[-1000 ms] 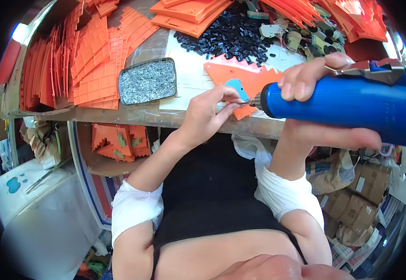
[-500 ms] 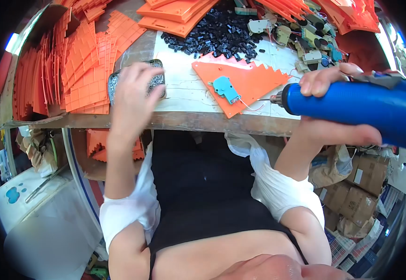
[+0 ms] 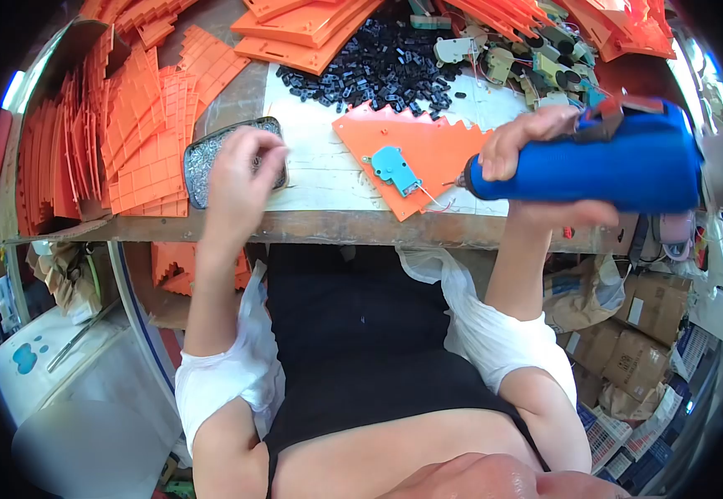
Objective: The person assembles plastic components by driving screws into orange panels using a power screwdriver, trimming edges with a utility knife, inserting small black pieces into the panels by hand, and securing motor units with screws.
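The left hand (image 3: 241, 179), fingers now curled, its grip unclear, hovers at a tray (image 3: 197, 175) of metal bits as the right hand (image 3: 528, 143), clutching a blue driver (image 3: 611, 170), moves nearer the counter's (image 3: 320, 228) orange panel (image 3: 440, 148) and teal unit (image 3: 394, 169).

We are finding no readable text, brand or number. On a cardboard box (image 3: 637, 361) we are seeing dark printed marks, and on another carton (image 3: 659, 309) a small pale label, but both are showing too small and blurred to read.
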The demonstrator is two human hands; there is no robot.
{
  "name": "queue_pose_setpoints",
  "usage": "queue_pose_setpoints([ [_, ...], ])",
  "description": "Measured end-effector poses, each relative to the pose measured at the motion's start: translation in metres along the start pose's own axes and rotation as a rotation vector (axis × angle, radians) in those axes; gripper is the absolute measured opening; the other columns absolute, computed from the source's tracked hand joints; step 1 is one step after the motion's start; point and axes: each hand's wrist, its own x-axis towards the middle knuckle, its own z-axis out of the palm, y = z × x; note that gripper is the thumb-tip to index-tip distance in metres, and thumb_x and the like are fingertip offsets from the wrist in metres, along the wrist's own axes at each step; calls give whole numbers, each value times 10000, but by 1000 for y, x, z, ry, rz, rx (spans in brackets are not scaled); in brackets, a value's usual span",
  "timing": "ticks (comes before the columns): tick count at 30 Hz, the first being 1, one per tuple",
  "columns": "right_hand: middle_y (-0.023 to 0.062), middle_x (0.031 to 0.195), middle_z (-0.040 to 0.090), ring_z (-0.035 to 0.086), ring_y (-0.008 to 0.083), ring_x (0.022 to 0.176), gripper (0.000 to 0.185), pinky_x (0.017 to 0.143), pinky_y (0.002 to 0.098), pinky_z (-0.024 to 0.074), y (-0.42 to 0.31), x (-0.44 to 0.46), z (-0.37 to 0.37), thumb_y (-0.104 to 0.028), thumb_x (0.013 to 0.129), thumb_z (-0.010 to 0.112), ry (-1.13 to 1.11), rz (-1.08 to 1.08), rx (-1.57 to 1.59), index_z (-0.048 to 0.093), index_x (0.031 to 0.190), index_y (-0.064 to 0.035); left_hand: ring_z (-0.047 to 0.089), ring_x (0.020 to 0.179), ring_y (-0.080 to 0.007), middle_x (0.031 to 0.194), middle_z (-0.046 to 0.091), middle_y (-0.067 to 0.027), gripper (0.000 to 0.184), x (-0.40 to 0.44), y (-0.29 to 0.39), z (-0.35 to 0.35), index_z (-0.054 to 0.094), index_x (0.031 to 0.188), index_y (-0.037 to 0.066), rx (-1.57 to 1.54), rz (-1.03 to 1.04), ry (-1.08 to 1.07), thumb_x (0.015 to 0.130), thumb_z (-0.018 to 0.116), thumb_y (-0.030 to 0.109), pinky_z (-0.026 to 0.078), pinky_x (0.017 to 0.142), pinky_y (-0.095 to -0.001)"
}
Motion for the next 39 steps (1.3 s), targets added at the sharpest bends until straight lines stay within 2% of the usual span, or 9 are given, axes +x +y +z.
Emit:
queue_pose_setpoints([
  [4, 73, 662, 544, 526, 196, 552, 1029, 560, 309, 451, -12, 7, 27, -909, 570, 418, 442, 165, -349, 484, 1101, -31, 560, 753, -233, 781, 584, -81, 129, -8, 28, 38, 581, 777, 30, -46, 300, -109, 761, 682, 107, 452, 669, -338],
  [7, 56, 676, 537, 525, 185, 554, 1057, 553, 304, 431, -17, 14, 52, -931, 542, 394, 332, -119, 30, 484, 1132, -58, 564, 734, -241, 764, 590, -79, 151, -15, 42, 62, 583, 768, 33, -28, 417, -58, 720, 715, 86, 460, 650, -341],
  [12, 39, 686, 533, 518, 176, 553, 1065, 574, 302, 430, -12, 23, 67, -939, 553, 335, 251, -135, 12, 469, 1162, -75, 527, 724, -252, 743, 537, -73, 168, -12, 50, 71, 555, 776, 51, -29, 483, -3, 697, 701, 79, 447, 656, -358],
  [19, 38, 695, 531, 515, 171, 562, 1019, 577, 299, 425, -7, 29, 62, -894, 595, 426, 277, -105, 63, 479, 1159, -47, 552, 713, -250, 753, 584, -70, 100, -10, 43, 72, 615, 778, 35, -263, 430, -77, 715, 686, 67, 455, 642, -354],
  [21, 36, 701, 532, 519, 166, 568, 1025, 578, 298, 425, -9, 34, 48, -882, 592, 458, 11, -75, 67, 476, 1170, -36, 584, 741, -242, 792, 631, -68, 133, -11, 43, 71, 640, 823, 31, -301, 371, -206, 705, 701, 40, 469, 679, -338],
  [31, 36, 681, 533, 531, 166, 563, 1039, 575, 302, 435, -10, 30, 62, -904, 569, 430, 287, -42, 88, 484, 1149, -44, 549, 768, -254, 776, 582, -69, 175, -14, 48, 67, 619, 821, 37, -236, 297, -119, 683, 720, 77, 442, 673, -336],
  [33, 39, 668, 532, 535, 169, 563, 1045, 570, 311, 441, -10, 31, 63, -921, 562, 393, 284, -111, 21, 490, 1128, -47, 534, 845, -278, 881, 574, -100, 254, -15, 50, 63, 606, 904, 38, -221, 360, -58, 683, 722, 87, 435, 734, -360],
  [37, 66, 653, 538, 526, 190, 546, 1036, 565, 318, 445, -25, 41, 36, -929, 555, 389, 476, -174, -236, 488, 1082, -43, 503, 912, -303, 946, 542, -126, 269, -5, 19, -10, 591, 936, 22, 221, 169, 22, 699, 705, 81, 414, 807, -384],
  [39, 84, 641, 537, 527, 204, 545, 1030, 576, 321, 452, -20, 47, 27, -925, 555, 404, 634, -14, -508, 478, 1045, -22, 495, 896, -297, 903, 533, -114, 219, -5, -7, -31, 599, 882, 12, 426, 154, -104, 699, 701, 76, 407, 806, -380],
])
